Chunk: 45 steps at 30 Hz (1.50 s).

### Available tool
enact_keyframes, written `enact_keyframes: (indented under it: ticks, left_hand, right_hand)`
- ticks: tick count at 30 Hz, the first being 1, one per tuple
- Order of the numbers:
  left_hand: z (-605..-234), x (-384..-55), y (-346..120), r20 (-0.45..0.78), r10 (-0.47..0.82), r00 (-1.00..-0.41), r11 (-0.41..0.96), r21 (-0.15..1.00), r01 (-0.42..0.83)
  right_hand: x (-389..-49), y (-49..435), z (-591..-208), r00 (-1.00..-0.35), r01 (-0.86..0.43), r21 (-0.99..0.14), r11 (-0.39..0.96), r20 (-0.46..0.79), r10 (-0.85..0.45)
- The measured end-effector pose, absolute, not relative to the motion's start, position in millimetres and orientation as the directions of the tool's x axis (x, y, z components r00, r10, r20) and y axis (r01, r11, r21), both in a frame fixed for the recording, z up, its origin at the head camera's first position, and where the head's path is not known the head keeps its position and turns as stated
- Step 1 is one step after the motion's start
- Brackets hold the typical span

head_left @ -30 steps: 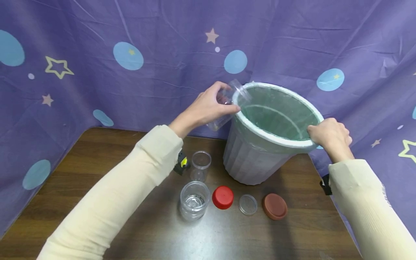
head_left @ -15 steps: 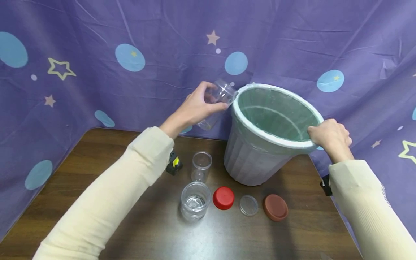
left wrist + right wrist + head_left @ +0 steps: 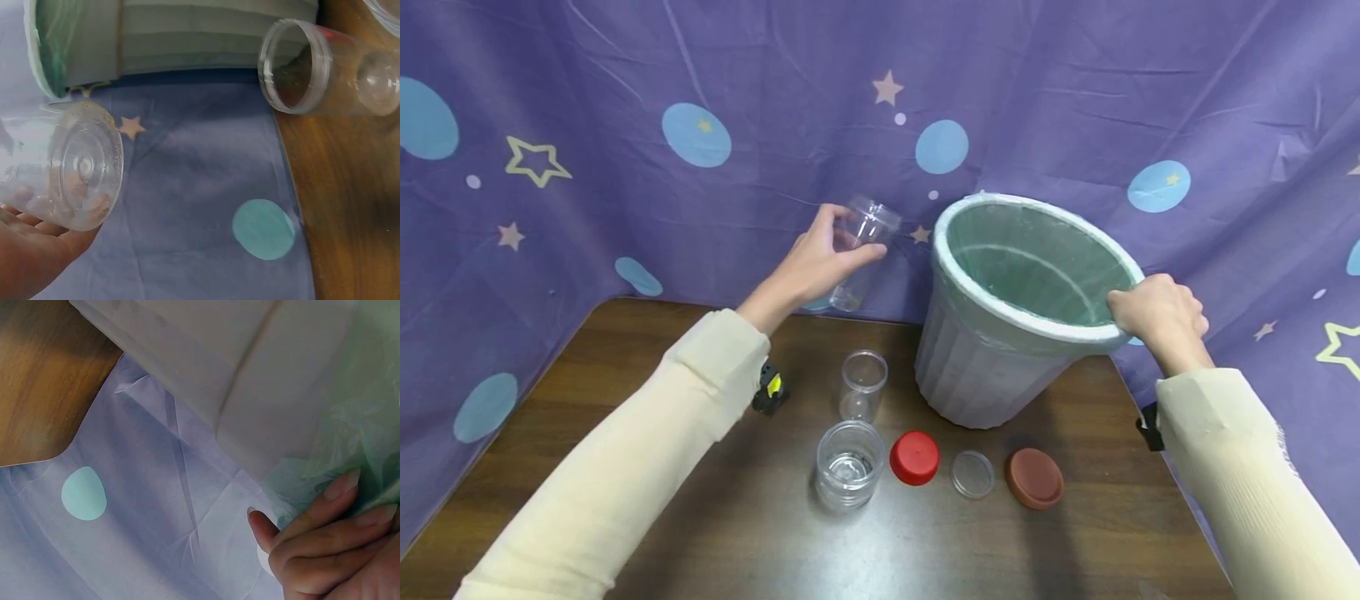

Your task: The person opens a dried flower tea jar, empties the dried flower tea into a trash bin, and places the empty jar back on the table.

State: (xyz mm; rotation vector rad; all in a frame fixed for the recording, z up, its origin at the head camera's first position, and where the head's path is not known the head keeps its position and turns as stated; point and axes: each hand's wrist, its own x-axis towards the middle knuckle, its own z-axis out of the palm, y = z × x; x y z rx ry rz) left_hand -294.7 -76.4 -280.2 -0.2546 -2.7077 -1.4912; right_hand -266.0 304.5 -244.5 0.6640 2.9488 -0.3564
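Note:
In the head view my left hand [image 3: 820, 258] grips a clear plastic jar [image 3: 867, 229], lidless and tilted with its mouth up to the right, left of the bin. The left wrist view shows the base of this jar [image 3: 84, 165] with fingers beneath it. My right hand [image 3: 1161, 317] holds the right rim of a grey trash bin [image 3: 970, 367], which leans toward it. A green liner [image 3: 1022, 267] covers the bin's inside and folds over the rim. In the right wrist view the fingers [image 3: 325, 531] curl against the liner.
Two open clear jars, a taller one [image 3: 862, 387] and a wider one [image 3: 848, 467], stand on the wooden table [image 3: 737, 517]. Beside them lie a red lid [image 3: 915, 457], a clear lid [image 3: 973, 474] and a brownish-red lid [image 3: 1034, 477]. A purple curtain [image 3: 805, 100] hangs behind.
My left hand has drawn the jar leftward, away from over the bin's rim, and the jar has turned more upright. The right hand and the bin have stayed in place.

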Motion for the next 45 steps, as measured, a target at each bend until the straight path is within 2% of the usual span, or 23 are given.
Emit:
enact_keyframes:
  ticks: [16,26,37,45]
  left_hand:
    - [-306,-299,-98,0.089,0.075,-0.993,0.486,0.866,0.114]
    - [-338,-300,-124,0.052,0.042,-0.998,0.491,0.868,0.066]
    - [-379,-297,-137,-0.004,0.023,-1.0,0.427,0.904,0.006]
    - [-414,-294,-133,-0.019,-0.105,-0.994,0.319,0.946,-0.052]
  right_hand:
    - [-264,305,-245,-0.895,0.444,-0.213,0.87,-0.145,0.421]
    - [-266,301,-250,-0.899,0.436,-0.217,0.873,-0.141,0.414]
    - [-265,301,-248,-0.894,0.448,-0.218,0.867,-0.138,0.427]
    - [-266,302,-246,-0.892,0.452,-0.217,0.865,-0.136,0.431]
